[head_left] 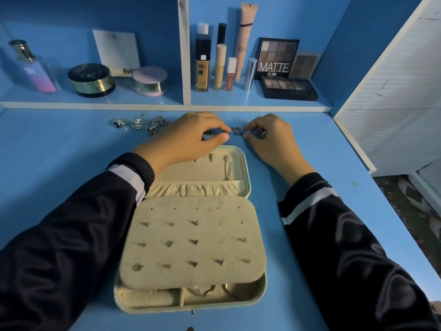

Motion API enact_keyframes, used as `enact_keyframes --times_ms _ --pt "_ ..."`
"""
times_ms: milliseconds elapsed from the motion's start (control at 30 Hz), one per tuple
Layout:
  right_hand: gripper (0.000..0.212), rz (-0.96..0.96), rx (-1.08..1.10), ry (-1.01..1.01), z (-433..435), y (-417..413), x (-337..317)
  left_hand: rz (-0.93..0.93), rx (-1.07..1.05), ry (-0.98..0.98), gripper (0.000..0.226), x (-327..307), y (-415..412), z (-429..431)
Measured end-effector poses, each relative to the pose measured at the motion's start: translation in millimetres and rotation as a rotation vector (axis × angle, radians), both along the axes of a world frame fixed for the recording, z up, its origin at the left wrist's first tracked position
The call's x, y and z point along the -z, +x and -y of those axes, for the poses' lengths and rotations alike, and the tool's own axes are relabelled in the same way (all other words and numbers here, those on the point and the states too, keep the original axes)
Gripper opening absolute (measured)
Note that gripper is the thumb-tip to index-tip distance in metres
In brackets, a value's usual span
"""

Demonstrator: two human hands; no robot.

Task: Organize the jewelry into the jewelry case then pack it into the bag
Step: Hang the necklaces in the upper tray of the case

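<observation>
An open cream jewelry case (248, 187) lies on the blue desk, its earring panel (191, 242) studded with several small earrings. Just beyond the lid, my left hand (191, 137) and my right hand (269, 137) pinch the two ends of a small dark chain piece (238, 131) on the desk. A ring (119, 123), a silver ornament (138, 124) and a tangled silver chain (156, 125) lie in a row to the left of my left hand. No bag is visible.
A shelf behind holds a perfume bottle (35, 68), two round compacts (91, 80), makeup tubes (220, 65) and eyeshadow palettes (288, 88). A white wall panel (393, 103) bounds the desk on the right. A small object (190, 328) lies at the near edge.
</observation>
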State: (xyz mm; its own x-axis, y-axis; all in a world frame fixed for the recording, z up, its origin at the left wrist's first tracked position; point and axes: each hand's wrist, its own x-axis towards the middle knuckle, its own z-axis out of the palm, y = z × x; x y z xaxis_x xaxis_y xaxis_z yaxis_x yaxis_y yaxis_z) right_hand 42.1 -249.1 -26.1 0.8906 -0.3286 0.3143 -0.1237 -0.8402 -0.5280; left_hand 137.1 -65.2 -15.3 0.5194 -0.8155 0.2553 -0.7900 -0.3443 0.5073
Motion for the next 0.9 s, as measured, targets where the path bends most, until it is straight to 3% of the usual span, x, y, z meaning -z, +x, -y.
enact_keyframes --times_ms 467,900 --pt "0.004 -0.039 0.02 0.071 0.0 -1.6 -1.5 -0.032 0.027 0.041 0.027 0.2 -2.6 1.4" --pt "0.018 0.104 -0.183 0.541 -19.9 -16.3 -35.0 -0.203 -0.045 -0.18 0.024 -8.0 -7.0 3.5"
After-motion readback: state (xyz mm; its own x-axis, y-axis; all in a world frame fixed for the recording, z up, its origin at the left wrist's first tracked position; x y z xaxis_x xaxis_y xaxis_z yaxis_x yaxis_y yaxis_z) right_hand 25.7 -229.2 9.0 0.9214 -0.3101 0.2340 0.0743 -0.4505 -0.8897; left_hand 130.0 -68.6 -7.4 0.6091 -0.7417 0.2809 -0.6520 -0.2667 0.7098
